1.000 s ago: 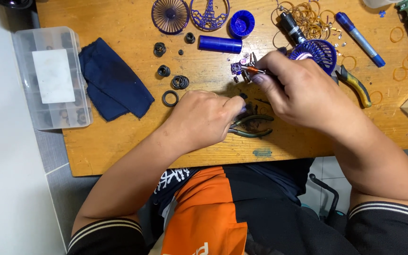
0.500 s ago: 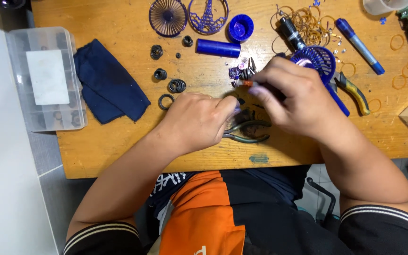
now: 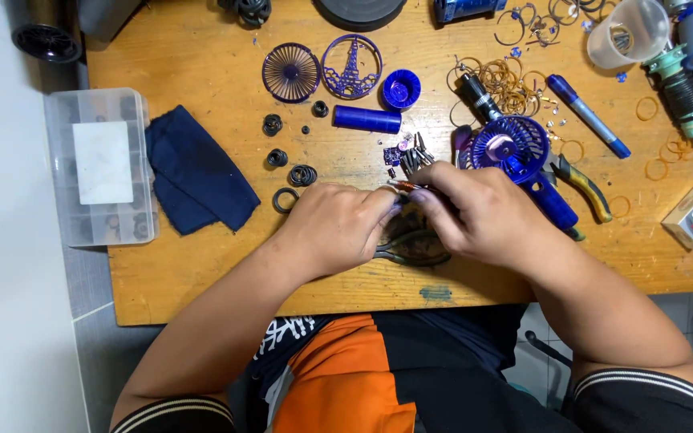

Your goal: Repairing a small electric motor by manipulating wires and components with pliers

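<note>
Left hand and right hand meet fingertip to fingertip over the near-middle of the wooden table. Both are closed in a pinch on one small part, copper-orange with a dark end, held just above the tabletop between the two hands; what exactly it is cannot be told, too small.

Handling, as a judgement: light, stiff, probably delicate, easy to drop or bend. Best taken by fingertips at its two ends, as it is now.

Directly under the hands: pliers with dark handles, lying flat, partly covered. Just far of the fingertips: a small cluster of purple and metal bits. Right of that, touching the right hand's far side: blue handheld fan body with its handle running under the hand. Further right: yellow-handled cutters, blue marker, loose rubber bands. Far middle: blue cylinder, blue cap, two round purple grilles. Left: black rings, dark blue cloth, clear compartment box at the table's left edge.
</note>
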